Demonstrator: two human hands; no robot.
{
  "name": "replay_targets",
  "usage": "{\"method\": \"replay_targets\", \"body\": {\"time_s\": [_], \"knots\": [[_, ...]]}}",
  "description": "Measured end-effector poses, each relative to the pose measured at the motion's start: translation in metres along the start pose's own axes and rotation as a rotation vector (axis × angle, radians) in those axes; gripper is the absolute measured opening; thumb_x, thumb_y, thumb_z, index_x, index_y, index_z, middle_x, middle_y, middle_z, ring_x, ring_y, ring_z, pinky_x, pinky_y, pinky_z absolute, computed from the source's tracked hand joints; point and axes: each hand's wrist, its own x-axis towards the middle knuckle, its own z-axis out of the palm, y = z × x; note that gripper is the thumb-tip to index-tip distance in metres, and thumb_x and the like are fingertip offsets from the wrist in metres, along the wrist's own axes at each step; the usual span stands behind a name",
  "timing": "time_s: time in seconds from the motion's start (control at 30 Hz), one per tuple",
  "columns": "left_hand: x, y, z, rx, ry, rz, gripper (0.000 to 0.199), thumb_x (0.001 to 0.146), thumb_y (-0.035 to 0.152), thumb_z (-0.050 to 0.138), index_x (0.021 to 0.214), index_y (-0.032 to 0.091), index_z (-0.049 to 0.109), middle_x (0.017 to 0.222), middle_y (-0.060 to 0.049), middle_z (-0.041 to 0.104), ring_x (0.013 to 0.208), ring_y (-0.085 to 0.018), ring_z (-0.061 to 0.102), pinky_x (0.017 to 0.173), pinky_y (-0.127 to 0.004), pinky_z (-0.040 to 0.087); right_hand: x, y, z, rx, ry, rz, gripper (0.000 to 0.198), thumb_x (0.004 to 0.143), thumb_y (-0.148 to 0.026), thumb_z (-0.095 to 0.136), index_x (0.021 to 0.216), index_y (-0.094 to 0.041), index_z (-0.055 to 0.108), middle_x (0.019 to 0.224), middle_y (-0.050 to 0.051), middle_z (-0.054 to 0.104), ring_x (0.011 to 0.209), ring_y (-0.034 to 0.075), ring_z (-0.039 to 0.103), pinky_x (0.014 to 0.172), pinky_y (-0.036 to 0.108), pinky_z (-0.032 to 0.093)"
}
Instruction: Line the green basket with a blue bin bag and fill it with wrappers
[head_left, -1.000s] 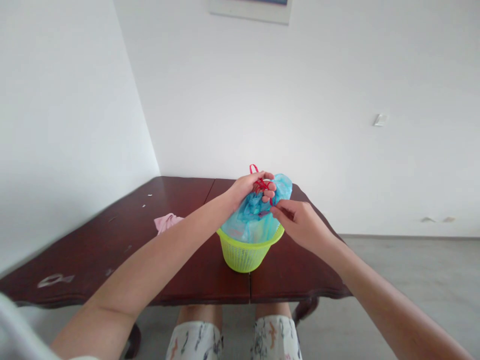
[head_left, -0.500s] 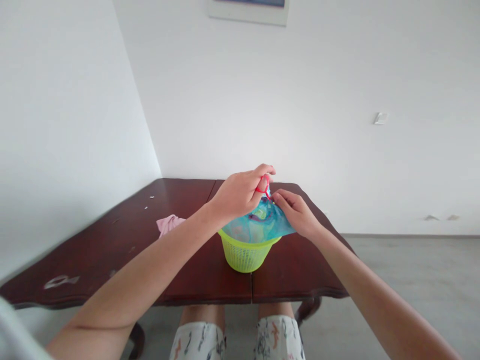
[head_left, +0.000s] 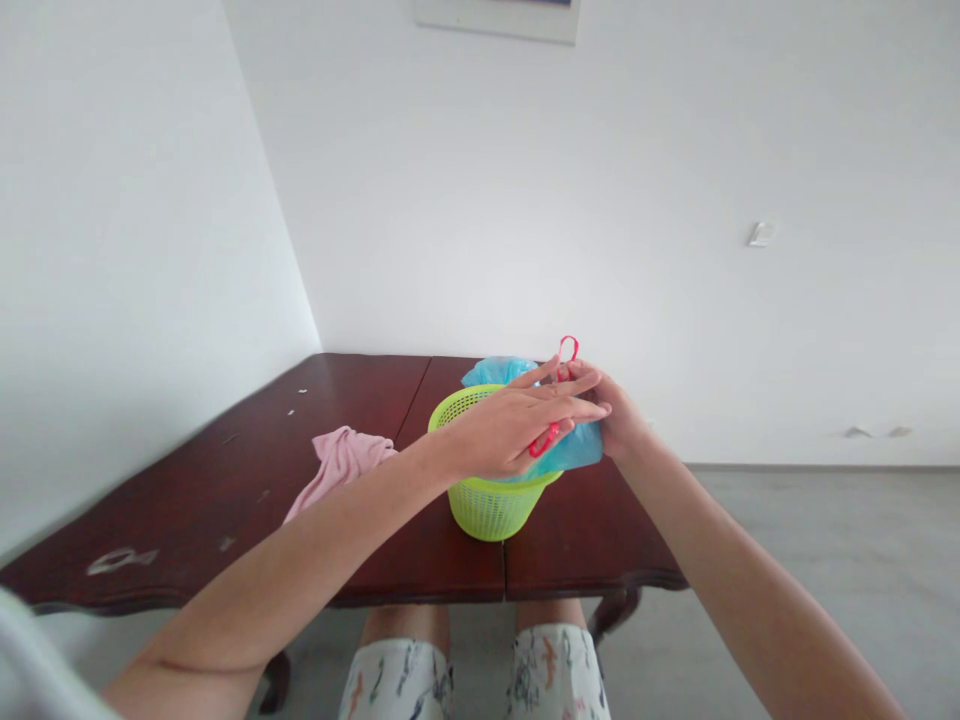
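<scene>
A lime-green plastic basket (head_left: 487, 505) stands on the dark wooden table (head_left: 225, 480), lined with a blue plastic bag (head_left: 491, 371). A red drawstring (head_left: 567, 350) of the bag loops up above my hands. My left hand (head_left: 517, 425) reaches across the basket's right rim with fingers stretched out, and part of the red string runs under its palm. My right hand (head_left: 619, 420) is just behind it, mostly hidden, gripping the blue bag and string at the basket's right side.
A pink cloth (head_left: 337, 460) lies on the table left of the basket. Small scraps dot the table's left part. White walls meet behind the table. A grey floor lies to the right. My knees show under the table's near edge.
Both hands have shifted right from above the basket to its right rim. The bag, gathered over the basket before, is pulled to the right side and the basket's left rim shows.
</scene>
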Motion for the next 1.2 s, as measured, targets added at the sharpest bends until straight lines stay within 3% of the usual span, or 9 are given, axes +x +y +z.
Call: {"method": "replay_targets", "body": {"time_s": [0.13,0.23,0.33,0.43,0.6,0.73,0.83,1.03,1.2], "knots": [[-0.008,-0.002,0.004,-0.14,0.047,-0.038,0.042,0.127,0.029,0.035,0.151,0.025,0.069,0.144,-0.009,0.086,0.166,-0.025,0.062,0.152,-0.057,0.026,0.008,-0.005,-0.01,0.128,0.105,0.054,0.028,0.088,-0.04,0.095,0.086,-0.023,0.073,0.08,-0.002,0.073,0.07,0.013,0.067,0.067,0.024,0.061],[-0.02,0.007,0.01,-0.346,0.118,-0.081,0.043,0.13,0.041,0.033,0.126,0.025,0.073,0.087,-0.003,0.087,0.111,-0.025,0.087,0.142,-0.057,0.043,0.017,-0.008,-0.018,0.261,0.312,0.022,0.023,0.092,-0.024,0.085,0.082,-0.023,0.064,0.068,-0.006,0.061,0.056,0.009,0.053,0.054,0.02,0.051],[-0.037,0.018,0.022,-0.483,0.191,-0.23,0.045,0.13,0.047,0.038,0.109,0.025,0.07,0.061,0.005,0.062,0.067,-0.019,0.071,0.109,-0.045,0.062,0.023,-0.008,-0.025,0.341,0.466,0.048,0.024,0.093,-0.014,0.076,0.081,-0.023,0.057,0.062,-0.007,0.054,0.05,0.008,0.046,0.048,0.019,0.045],[-0.053,0.021,0.034,-0.618,0.295,-0.388,0.045,0.13,0.05,0.039,0.11,0.024,0.068,0.057,0.008,0.049,0.051,-0.015,0.051,0.065,-0.032,0.049,0.022,-0.006,-0.028,0.384,0.49,0.057,0.025,0.095,-0.011,0.072,0.081,-0.023,0.055,0.062,-0.008,0.052,0.048,0.007,0.042,0.046,0.017,0.042],[-0.057,0.013,0.028,-0.505,0.371,-0.609,0.05,0.13,0.056,0.033,0.113,0.024,0.069,0.055,0.01,0.04,0.049,-0.015,0.039,0.071,-0.035,0.047,0.017,-0.008,-0.02,0.413,0.471,-0.015,0.024,0.1,-0.007,0.064,0.081,-0.021,0.059,0.065,-0.007,0.054,0.048,0.005,0.041,0.046,0.015,0.041],[-0.048,0.006,0.016,0.037,0.095,-0.835,0.045,0.123,0.06,0.05,0.147,0.024,0.065,0.068,0.003,0.062,0.066,-0.026,0.064,0.07,-0.04,0.045,0.01,-0.012,-0.007,0.366,0.397,-0.031,0.021,0.1,-0.014,0.072,0.082,-0.021,0.064,0.068,-0.007,0.056,0.049,0.006,0.042,0.046,0.018,0.042],[-0.042,-0.001,0.017,0.28,-0.098,-0.954,0.072,0.108,0.073,0.073,0.161,0.025,0.059,0.091,-0.007,0.081,0.093,-0.039,0.08,0.077,-0.046,0.053,-0.003,-0.017,0.001,0.273,0.26,-0.081,0.021,0.094,-0.023,0.085,0.082,-0.021,0.068,0.069,-0.006,0.059,0.052,0.007,0.046,0.049,0.02,0.046],[-0.035,-0.009,0.024,0.142,-0.137,-0.907,0.044,0.106,0.072,0.075,0.117,0.029,0.077,0.099,-0.002,0.085,0.091,-0.029,0.079,0.077,-0.042,0.053,-0.049,-0.016,0.019,-0.03,-0.038,-0.099,0.029,0.1,-0.047,0.089,0.114,-0.022,0.084,0.097,0.005,0.083,0.061,0.014,0.067,0.057,0.027,0.052],[-0.038,-0.012,0.046,-0.127,-0.105,-0.761,0.035,0.089,0.057,0.096,0.096,0.031,0.075,0.099,0.0,0.084,0.083,-0.024,0.076,0.069,-0.04,0.052,-0.079,0.016,0.041,0.037,-0.036,-0.112,0.034,0.107,-0.058,0.078,0.114,-0.025,0.083,0.091,0.004,0.078,0.064,0.017,0.069,0.06,0.03,0.053]]}}
